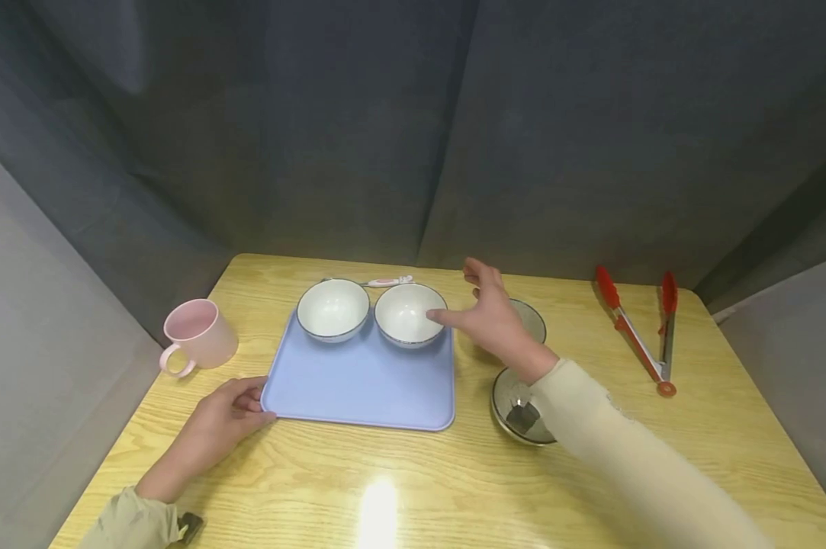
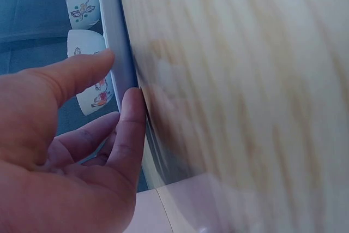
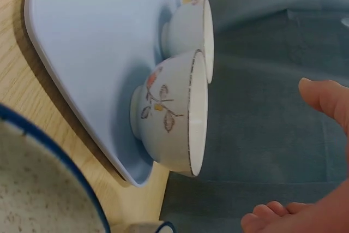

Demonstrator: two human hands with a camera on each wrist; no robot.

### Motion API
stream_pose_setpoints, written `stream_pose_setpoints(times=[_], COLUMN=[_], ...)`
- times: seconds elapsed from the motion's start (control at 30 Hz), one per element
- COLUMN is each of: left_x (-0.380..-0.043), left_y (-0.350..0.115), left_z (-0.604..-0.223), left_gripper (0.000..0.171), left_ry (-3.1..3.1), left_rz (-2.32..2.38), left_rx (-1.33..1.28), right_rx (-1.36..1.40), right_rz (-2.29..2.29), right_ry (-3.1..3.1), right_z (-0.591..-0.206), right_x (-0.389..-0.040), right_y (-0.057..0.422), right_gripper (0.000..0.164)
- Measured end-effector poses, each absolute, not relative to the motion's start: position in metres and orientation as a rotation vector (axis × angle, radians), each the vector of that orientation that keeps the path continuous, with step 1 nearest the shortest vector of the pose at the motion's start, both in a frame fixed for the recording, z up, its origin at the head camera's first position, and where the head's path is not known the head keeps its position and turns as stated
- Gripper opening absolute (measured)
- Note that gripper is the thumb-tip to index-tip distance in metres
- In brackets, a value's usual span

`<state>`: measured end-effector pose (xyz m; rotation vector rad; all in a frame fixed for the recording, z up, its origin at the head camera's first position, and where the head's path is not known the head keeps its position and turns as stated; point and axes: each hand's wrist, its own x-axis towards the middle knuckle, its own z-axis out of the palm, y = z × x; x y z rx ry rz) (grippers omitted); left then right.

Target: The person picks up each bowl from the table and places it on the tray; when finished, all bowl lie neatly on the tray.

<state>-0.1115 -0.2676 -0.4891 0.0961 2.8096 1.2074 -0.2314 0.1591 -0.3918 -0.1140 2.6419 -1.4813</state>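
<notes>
A light blue tray [image 1: 364, 389] lies on the table with two white bowls side by side along its far edge. My left hand [image 1: 223, 419] pinches the tray's near left corner, thumb and fingertips at its rim. My right hand [image 1: 491, 313] is raised beside the right white bowl [image 1: 406, 316], thumb and fingers spread, holding nothing. From the head its thumb overlaps that bowl's rim, while the right wrist view shows a gap between them. The left white bowl [image 1: 333, 309] stands close by. Flower patterns decorate the bowls' outsides [image 3: 163, 107].
Right of the tray are two speckled, dark-rimmed bowls, one farther back [image 1: 531, 320] and one nearer [image 1: 512, 427], partly hidden by my right arm. Red-tipped tongs [image 1: 635, 343] lie spread at the right. A pink mug [image 1: 203, 339] stands left; a white-handled utensil [image 1: 388, 281] lies behind the bowls.
</notes>
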Motion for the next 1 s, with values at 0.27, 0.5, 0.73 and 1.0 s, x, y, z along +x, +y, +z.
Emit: stream_pose_setpoints(times=[0.27, 0.5, 0.73, 1.0], left_x=[-0.112, -0.113, -0.114, -0.113], left_y=[-0.267, -0.267, -0.267, -0.268], left_z=[-0.49, -0.488, -0.49, -0.49], left_gripper=[0.063, 0.065, 0.066, 0.064], left_ry=[2.809, 2.808, 2.822, 2.818], left_rz=[1.195, 1.183, 1.163, 1.174], left_rx=[0.102, 0.105, 0.099, 0.104], right_rx=[-0.138, -0.141, -0.154, -0.144], right_rz=[-1.483, -1.53, -1.54, -1.57], right_ry=[2.618, 2.615, 2.634, 2.638], right_z=[-0.382, -0.383, -0.39, -0.395], right_x=[-0.212, -0.191, -0.174, -0.152], right_y=[0.178, 0.2, 0.219, 0.236], right_gripper=[0.122, 0.123, 0.122, 0.122])
